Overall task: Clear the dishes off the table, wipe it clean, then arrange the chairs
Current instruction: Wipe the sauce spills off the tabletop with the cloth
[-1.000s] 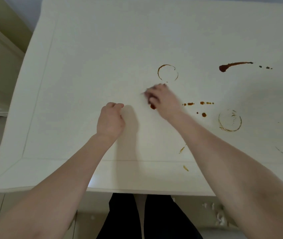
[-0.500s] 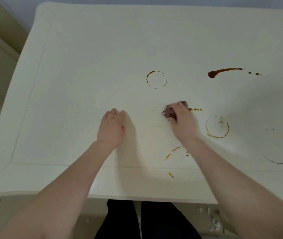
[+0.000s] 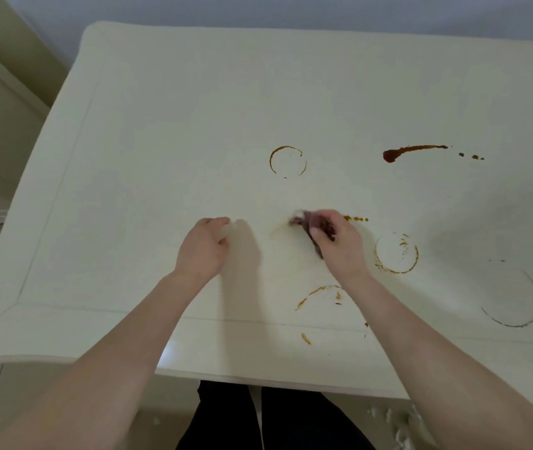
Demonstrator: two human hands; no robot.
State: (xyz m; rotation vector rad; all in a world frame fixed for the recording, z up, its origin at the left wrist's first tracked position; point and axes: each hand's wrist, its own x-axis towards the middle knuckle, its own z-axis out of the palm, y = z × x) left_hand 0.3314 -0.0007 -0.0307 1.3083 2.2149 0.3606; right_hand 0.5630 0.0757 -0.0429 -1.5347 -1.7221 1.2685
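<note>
1. Near the table's [image 3: 167, 131] front edge, just right of centre, I've got the right hand [image 3: 340, 245] down on the top, fingers curled round a dark cloth [image 3: 311, 226] and pressing it to the surface
2. Cloth is bunched and blurred; it pokes out at the fingertips, and a pale smear [image 3: 278, 229] runs just left of it
3. Left hand [image 3: 203, 250] rests on the table well to the left of the cloth, fingers loosely bent, holding nothing; its shadow falls to the right
4. Just past the right hand, a short trail of orange drops [image 3: 356, 218]
5. To its right, a brown ring [image 3: 396, 253], close by the wrist
6. Farther back, a second ring [image 3: 288, 161], apart from both hands
7. Far right and back, a dark red streak [image 3: 411, 151] with a blob at its left end and a few specks trailing off to the right
8. Close to me, a broken arc [image 3: 317, 295] by the right forearm, and a small orange dab [image 3: 306, 338] on the table's border
9. Big faint ring [image 3: 515, 298] at the right side
10. Below the front edge I see dark trousers [image 3: 226, 417] and white scraps [image 3: 401, 427] on the floor
</note>
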